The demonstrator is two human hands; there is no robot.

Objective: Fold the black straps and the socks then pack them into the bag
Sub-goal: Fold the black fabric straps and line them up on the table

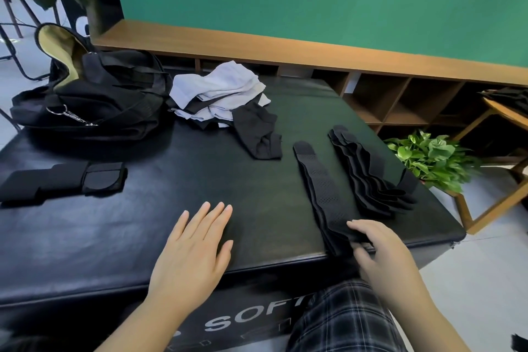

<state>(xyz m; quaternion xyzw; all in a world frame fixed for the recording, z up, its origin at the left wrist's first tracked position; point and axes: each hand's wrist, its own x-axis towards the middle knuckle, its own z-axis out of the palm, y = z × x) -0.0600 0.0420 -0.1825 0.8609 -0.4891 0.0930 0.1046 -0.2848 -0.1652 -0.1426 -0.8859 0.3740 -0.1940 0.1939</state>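
Right hand (380,248) pinching black strap (320,191); left hand (194,248) flat.

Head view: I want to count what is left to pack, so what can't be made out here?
- Bag: its inside is hidden by its own black folds.
- Sock pile: the socks overlap, so no count.
- Strap stack: black layers overlap, number unclear.
- Single strap: near end covered by the right hand.
- Folded straps: cut off by the left edge.
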